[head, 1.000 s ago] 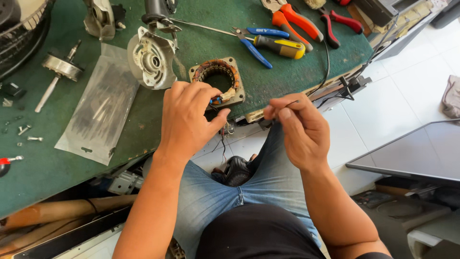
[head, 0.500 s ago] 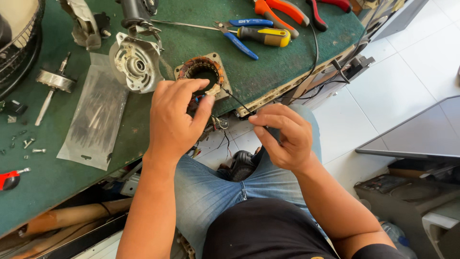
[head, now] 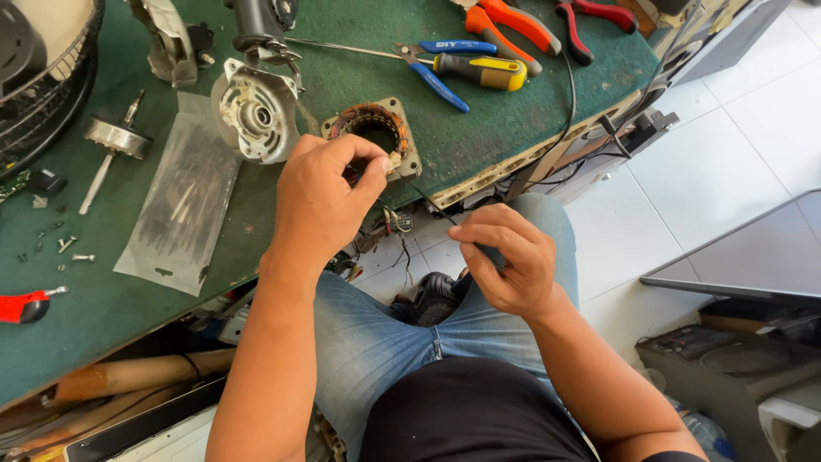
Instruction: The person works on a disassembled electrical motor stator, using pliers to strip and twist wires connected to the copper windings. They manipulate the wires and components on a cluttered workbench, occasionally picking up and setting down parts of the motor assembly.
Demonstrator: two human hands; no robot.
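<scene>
Right hand (head: 505,261) has dropped toward the lap, both grips pinching a wire (head: 428,204) from the stator (head: 374,133).

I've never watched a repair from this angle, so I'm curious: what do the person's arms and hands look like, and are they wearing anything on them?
Both arms are bare to above the elbow. The left hand and right hand wear no gloves, rings or watch. Only a black sleeve edge shows near the right upper arm.

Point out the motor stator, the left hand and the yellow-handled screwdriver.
motor stator (head: 402,128): head view, on the copper winding at its right rim.
left hand (head: 321,201): head view, on the back of the hand.
yellow-handled screwdriver (head: 483,72): head view, on the middle of its handle.
</scene>
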